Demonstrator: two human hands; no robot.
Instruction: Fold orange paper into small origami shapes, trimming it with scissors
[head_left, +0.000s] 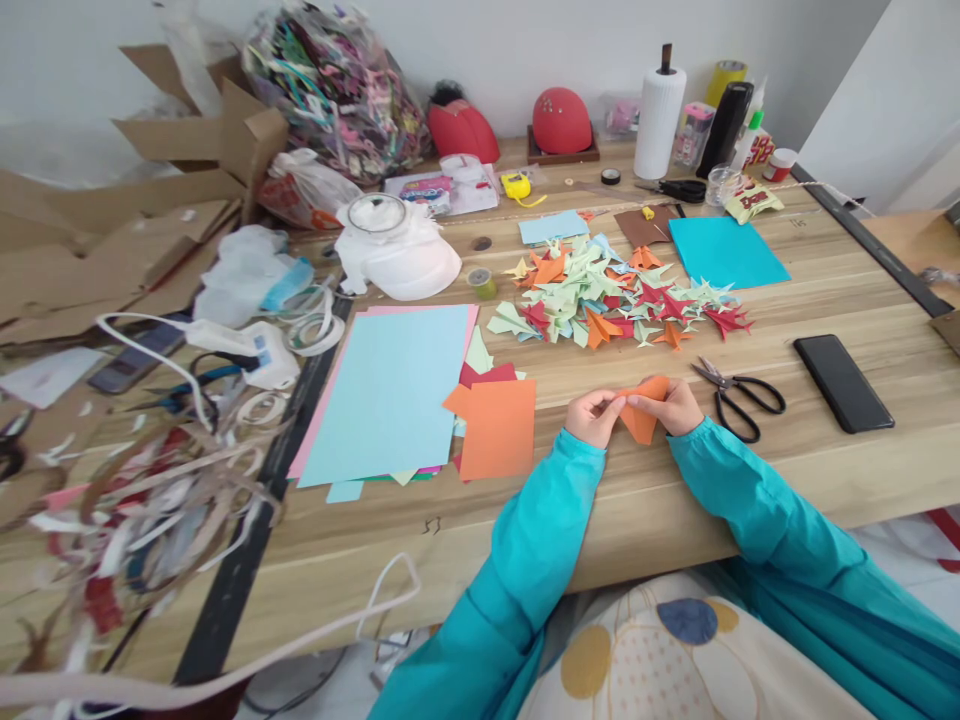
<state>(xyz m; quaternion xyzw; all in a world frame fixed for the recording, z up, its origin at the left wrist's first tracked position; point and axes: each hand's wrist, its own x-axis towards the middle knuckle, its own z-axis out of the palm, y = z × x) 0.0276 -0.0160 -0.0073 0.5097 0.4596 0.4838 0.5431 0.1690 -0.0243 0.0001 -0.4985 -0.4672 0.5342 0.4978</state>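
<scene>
Between my two hands is a partly folded piece of orange paper (639, 424), held just above the wooden table. My left hand (592, 416) pinches its left side between thumb and fingers. On the other side my right hand (681, 405) grips the paper, thumb in front and fingers behind. Left of my hands lies a flat orange sheet (498, 430) on other coloured scraps. Beyond them spreads a heap of folded paper shapes (585, 290) in pale green, orange, red and blue. Black-handled scissors (739, 395) lie partly open near my right hand.
A black phone (844, 382) lies at the right. Large light blue sheets (390, 390) are stacked at the left, near tangled straps and cords (165, 500). A turquoise square (727, 252), a white bottle (660, 120) and a yellow tape measure (516, 186) sit farther back.
</scene>
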